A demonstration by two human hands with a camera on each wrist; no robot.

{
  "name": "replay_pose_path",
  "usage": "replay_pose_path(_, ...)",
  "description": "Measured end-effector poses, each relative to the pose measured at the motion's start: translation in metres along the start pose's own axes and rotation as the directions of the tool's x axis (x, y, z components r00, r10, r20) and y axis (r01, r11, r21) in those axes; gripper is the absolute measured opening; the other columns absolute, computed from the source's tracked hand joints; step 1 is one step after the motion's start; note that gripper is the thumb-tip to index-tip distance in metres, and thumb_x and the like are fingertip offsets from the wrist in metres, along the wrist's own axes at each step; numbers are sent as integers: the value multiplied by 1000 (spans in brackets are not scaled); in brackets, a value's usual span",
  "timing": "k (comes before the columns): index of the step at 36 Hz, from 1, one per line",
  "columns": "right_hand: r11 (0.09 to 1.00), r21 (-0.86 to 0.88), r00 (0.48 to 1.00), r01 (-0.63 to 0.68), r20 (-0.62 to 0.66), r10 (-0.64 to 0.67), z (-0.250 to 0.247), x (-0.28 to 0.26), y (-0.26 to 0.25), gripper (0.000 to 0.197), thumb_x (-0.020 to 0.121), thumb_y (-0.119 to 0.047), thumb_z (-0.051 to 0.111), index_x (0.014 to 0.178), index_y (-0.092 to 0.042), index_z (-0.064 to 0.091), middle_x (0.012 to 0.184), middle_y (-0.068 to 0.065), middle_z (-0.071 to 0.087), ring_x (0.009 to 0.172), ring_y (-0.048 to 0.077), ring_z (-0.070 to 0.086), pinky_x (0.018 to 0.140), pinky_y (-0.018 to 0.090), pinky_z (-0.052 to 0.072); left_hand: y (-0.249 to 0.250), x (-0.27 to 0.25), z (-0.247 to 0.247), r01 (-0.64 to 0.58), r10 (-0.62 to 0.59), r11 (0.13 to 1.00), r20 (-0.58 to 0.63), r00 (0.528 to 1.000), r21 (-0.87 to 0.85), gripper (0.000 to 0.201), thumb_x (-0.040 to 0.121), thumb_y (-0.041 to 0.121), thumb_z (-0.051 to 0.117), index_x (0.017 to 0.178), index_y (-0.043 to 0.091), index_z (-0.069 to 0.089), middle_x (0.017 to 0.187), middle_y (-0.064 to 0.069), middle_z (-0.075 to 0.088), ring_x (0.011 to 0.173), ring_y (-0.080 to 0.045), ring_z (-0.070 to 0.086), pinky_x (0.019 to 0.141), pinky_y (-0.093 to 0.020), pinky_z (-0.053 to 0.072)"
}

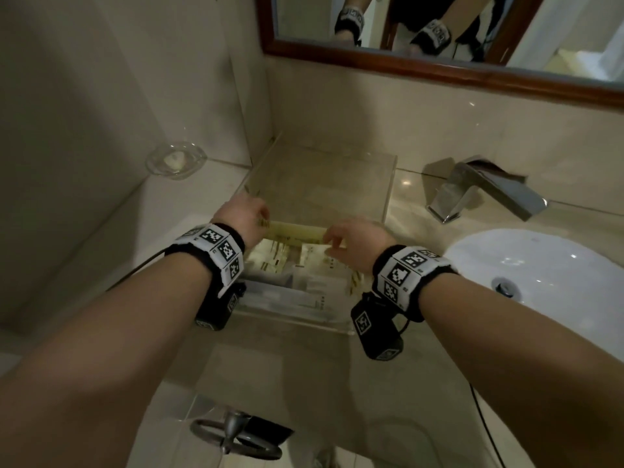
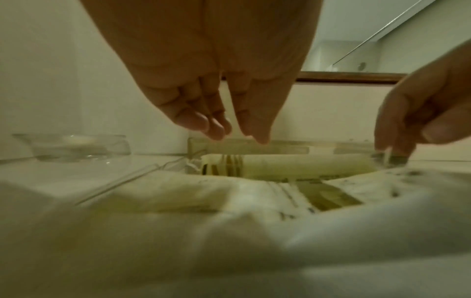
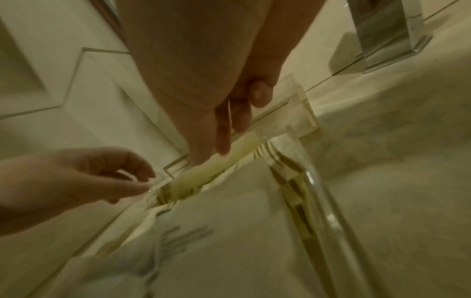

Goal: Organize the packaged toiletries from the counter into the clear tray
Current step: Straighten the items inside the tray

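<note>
A long cream packet (image 1: 293, 230) lies crosswise in the clear tray (image 1: 388, 184), ends toward its side walls. Left hand (image 1: 244, 216) and right hand (image 1: 354, 243) apparently pinch its ends.

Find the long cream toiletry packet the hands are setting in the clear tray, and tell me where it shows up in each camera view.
Head: long cream packet lies crosswise at centre, between left hand and right hand.
Left wrist: a pale horizontal strip right of centre, below the fingertips.
Right wrist: a diagonal strip at centre, under the fingers.
Shared landmark: the clear tray, whose wall appears in every view.
</note>
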State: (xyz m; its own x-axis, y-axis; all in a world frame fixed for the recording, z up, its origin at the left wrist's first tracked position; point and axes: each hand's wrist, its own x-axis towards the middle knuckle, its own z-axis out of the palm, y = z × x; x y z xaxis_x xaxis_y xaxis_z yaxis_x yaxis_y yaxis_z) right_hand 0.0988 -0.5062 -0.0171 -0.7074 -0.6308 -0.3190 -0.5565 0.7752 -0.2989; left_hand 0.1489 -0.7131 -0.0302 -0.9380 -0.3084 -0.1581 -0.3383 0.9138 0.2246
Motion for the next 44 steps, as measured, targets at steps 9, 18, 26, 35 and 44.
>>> replay_pose_path(9, 978, -176, 974, 108, 214, -69, 18, -17, -9, 43, 87, -42, 58, 127, -24, 55, 119, 1, 63, 108, 23, 57, 81, 28, 44, 37, -38, 3, -243, 184, 967, 449, 874, 77, 41, 88, 33, 61, 127, 21, 55, 124, 1, 61, 112, -19, 57, 89, -26, 45)
replay_pose_path(18, 982, -171, 977, 84, 206, -47, 17, -28, 2, 32, 92, -36, 55, 117, -16, 59, 116, 4, 62, 106, 25, 57, 79, 29, 42, 26, -45, 8, -260, 224, 965, 426, 876, 28, 32, 86, 20, 63, 118, 26, 62, 115, 3, 63, 102, -15, 59, 86, -24, 46)
replay_pose_path(26, 985, -136, 983, 102, 166, -79, 24, -31, -12, 34, 96, -36, 46, 123, -19, 59, 120, 4, 63, 109, 25, 58, 90, 32, 48, 21, -45, 15, -204, 208, 978, 369, 906, -53, 38, 81, 20, 70, 117, 21, 59, 109, 6, 65, 86, -8, 53, 77, -21, 42)
replay_pose_path(35, 985, -149, 995, 88, 69, -78, 23, -27, -21, 39, 92, -41, 51, 127, -25, 54, 123, 2, 60, 113, 24, 56, 95, 35, 46, 21, -43, 14, -194, 202, 979, 370, 907, -59, 46, 82, 23, 70, 125, 22, 56, 116, 5, 66, 94, -12, 56, 80, -21, 42)
replay_pose_path(44, 986, -132, 994, 102, -27, -107, 23, -19, -36, 38, 94, -40, 46, 131, -29, 51, 131, -1, 54, 126, 24, 42, 105, 40, 30, -28, -47, -6, -47, 57, 994, 97, 994, -99, 20, 87, 23, 63, 106, 21, 66, 108, 1, 67, 93, -14, 59, 80, -21, 42)
